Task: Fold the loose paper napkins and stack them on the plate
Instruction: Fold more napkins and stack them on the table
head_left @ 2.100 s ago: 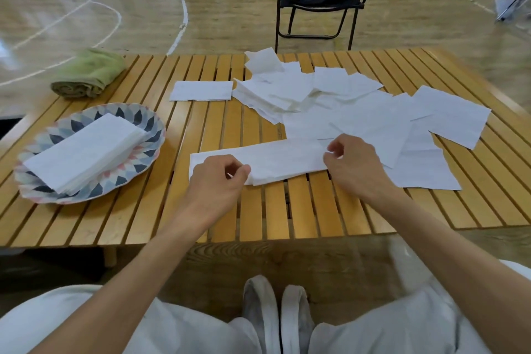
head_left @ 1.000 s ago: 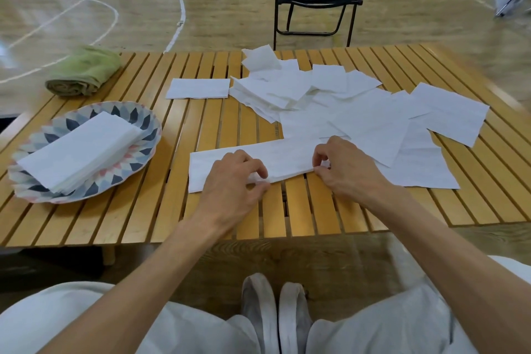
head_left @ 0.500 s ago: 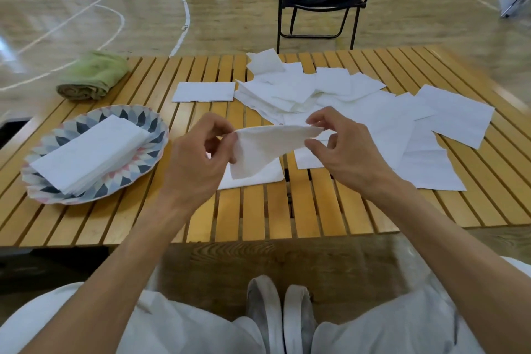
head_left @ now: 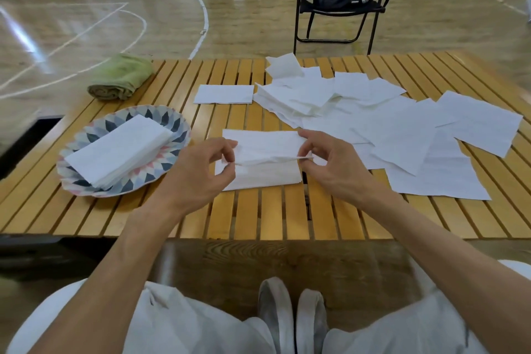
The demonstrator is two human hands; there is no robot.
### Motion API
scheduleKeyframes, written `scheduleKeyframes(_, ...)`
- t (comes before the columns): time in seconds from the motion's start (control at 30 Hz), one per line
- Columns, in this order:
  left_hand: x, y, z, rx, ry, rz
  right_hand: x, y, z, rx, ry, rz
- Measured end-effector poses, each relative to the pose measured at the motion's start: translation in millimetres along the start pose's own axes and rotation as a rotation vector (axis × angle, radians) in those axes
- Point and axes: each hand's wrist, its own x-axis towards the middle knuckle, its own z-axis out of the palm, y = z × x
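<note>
Both hands, left hand (head_left: 201, 169) and right hand (head_left: 330, 164), pinch the napkin (head_left: 267, 158) mid-fold; uneven pull could skew or tear it

left hand (head_left: 201, 169) pinching, right hand (head_left: 330, 164) pinching, forearms extended

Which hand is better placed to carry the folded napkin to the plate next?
Left. The left hand pinches the napkin on the side nearer the plate, which lies to its left. The right hand would need to cross over.
</note>
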Motion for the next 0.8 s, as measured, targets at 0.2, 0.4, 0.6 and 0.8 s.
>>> scheduleKeyframes(0.2, -7.1, -4.2, 3.1, 0.158, -0.204, -0.129, -2.6, 8.6, 9.1, -0.167, -0.120, 0.002)
scheduleKeyframes(0.4, -3.6, -3.7, 3.7, 0.225, -0.223, -0.141, -1.3, 13.3, 12.7, -0.223, -0.145, -0.017)
scheduleKeyframes(0.6, -4.7, -7.1, -3.6, 0.239, -0.236, -0.139, 0.6, 9.6, 14.4, -0.229, -0.176, -0.045)
scheduleKeyframes(0.8, -6.1, -8.8, -1.5, 0.270, -0.262, -0.157, -0.3, 14.6, 16.7, -0.273, -0.200, -0.044)
